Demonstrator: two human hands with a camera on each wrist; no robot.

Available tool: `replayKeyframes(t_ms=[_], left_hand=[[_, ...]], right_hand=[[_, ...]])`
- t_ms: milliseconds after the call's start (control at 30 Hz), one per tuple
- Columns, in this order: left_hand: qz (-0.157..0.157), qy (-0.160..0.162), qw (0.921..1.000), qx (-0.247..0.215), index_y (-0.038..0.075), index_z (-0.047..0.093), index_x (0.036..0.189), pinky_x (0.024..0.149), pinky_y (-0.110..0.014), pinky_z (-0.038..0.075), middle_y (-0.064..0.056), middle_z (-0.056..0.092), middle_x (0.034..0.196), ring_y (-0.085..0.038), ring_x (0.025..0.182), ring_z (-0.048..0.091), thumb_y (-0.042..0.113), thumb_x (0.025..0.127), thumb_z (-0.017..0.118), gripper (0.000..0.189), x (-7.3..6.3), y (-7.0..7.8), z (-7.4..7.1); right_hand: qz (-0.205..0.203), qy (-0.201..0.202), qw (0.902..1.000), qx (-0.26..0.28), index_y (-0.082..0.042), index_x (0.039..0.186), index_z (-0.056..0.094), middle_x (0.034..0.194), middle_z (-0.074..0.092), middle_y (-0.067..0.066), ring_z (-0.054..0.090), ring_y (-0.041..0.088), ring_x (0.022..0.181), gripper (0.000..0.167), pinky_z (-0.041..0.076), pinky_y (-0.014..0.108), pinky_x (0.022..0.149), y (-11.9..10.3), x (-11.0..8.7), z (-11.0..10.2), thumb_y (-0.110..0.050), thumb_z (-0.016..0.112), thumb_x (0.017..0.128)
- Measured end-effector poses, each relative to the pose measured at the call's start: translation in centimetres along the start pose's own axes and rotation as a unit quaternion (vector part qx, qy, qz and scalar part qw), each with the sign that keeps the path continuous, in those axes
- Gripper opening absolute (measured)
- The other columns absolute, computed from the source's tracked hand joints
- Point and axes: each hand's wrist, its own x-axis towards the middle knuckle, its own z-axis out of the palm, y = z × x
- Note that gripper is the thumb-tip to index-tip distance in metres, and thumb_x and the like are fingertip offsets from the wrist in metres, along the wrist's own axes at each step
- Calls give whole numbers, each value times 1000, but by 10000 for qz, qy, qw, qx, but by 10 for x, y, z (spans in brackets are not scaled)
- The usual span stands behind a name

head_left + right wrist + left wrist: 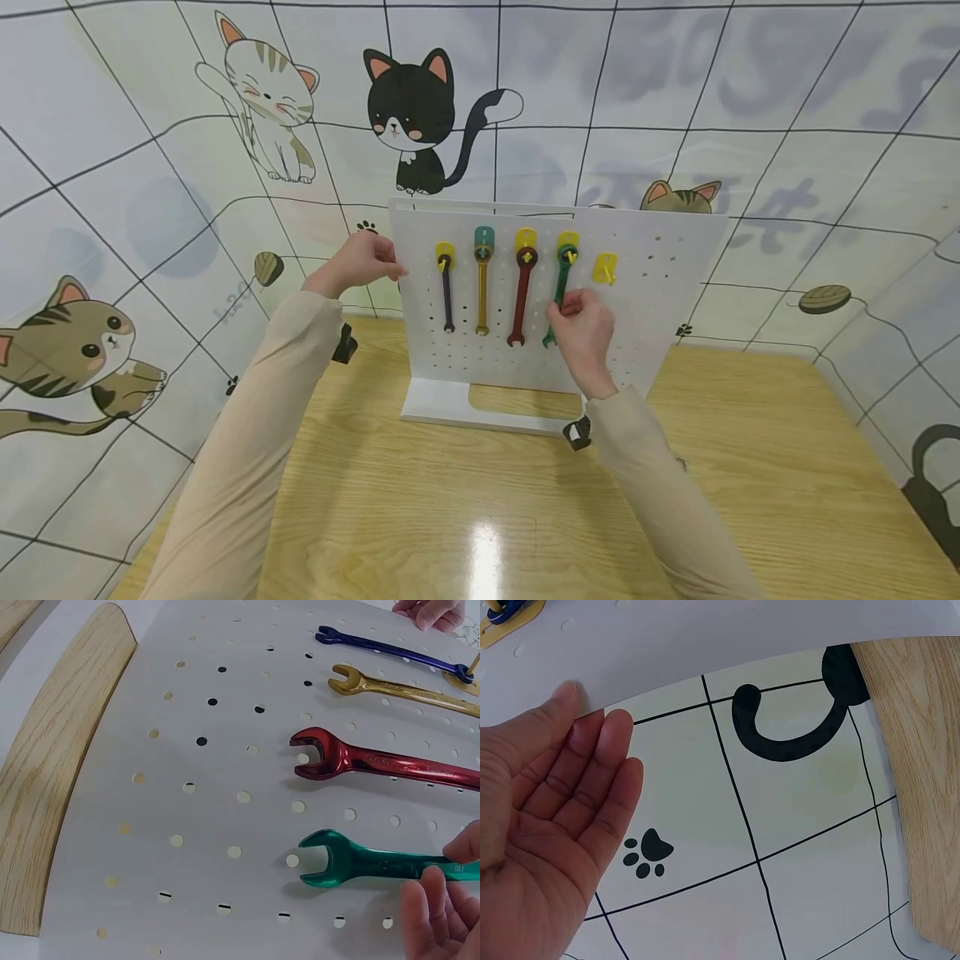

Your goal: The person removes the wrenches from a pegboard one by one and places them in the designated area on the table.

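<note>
Upright before me stands a white pegboard [645,317], its left edge pinched by my left hand [362,258]. In the left wrist view, the thumb [565,700] lies on the board's face and the other fingers reach behind it. My right hand [585,329] pinches the handle of a green wrench [352,861] between thumb and fingertips. That wrench's upper end is on a yellow hook [567,239], its open end pointing down. Left of it hang a red wrench [522,296], a gold wrench [482,296] and a dark blue wrench [447,296].
A yellow hook [605,268] with no wrench on it sits right of the green wrench. The board's white base [438,400] rests on a wooden table [420,508]. Close behind stands a white wall covering [570,83] with cat drawings.
</note>
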Motion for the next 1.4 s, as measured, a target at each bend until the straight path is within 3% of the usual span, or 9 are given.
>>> replayKeyframes(t_ms=[233, 600, 800, 1100, 1400], left_hand=[[-19, 8, 10000, -44, -1, 65, 75, 59, -32, 33, -15, 67, 77, -20, 68, 45, 11, 85, 68, 15, -1, 0, 0], [-9, 19, 10000, -73, -1, 65, 76, 61, -32, 33, -12, 66, 75, -20, 69, 45, 10, 85, 67, 14, -2, 1, 0], [51, 24, 10000, -75, -1, 64, 75, 61, -32, 32, -14, 66, 75, -19, 66, 44, 10, 85, 67, 15, -2, 1, 0], [82, 39, 9999, -72, 0, 63, 73, 60, -31, 32, -16, 66, 75, -19, 64, 42, 10, 84, 67, 16, -3, 2, -1], [-17, 20, 10000, -92, 0, 64, 75, 61, -32, 32, -11, 66, 73, -19, 67, 44, 10, 85, 67, 15, -3, 3, 0]], right_hand=[[-145, 31, 9999, -86, 3, 78, 60, 71, 64, 16, 61, 28, 63, 9, 43, 36, 58, -2, -3, -1, -5, 65, 78], [-397, 0, 9991, -114, 4, 75, 59, 68, 62, 16, 59, 28, 61, 10, 43, 35, 57, -5, -8, -8, -5, 64, 77], [-310, -115, 9993, -149, 3, 75, 59, 69, 63, 16, 60, 28, 63, 11, 44, 35, 58, -7, -11, -13, -6, 65, 77], [-172, -473, 9987, -96, 2, 78, 58, 73, 66, 16, 62, 25, 61, 11, 44, 28, 55, -6, -14, -19, -7, 65, 77], [-283, -518, 9972, 468, 2, 79, 60, 73, 66, 14, 56, 19, 59, 10, 39, 14, 55, 3, -15, -20, -5, 67, 77]])
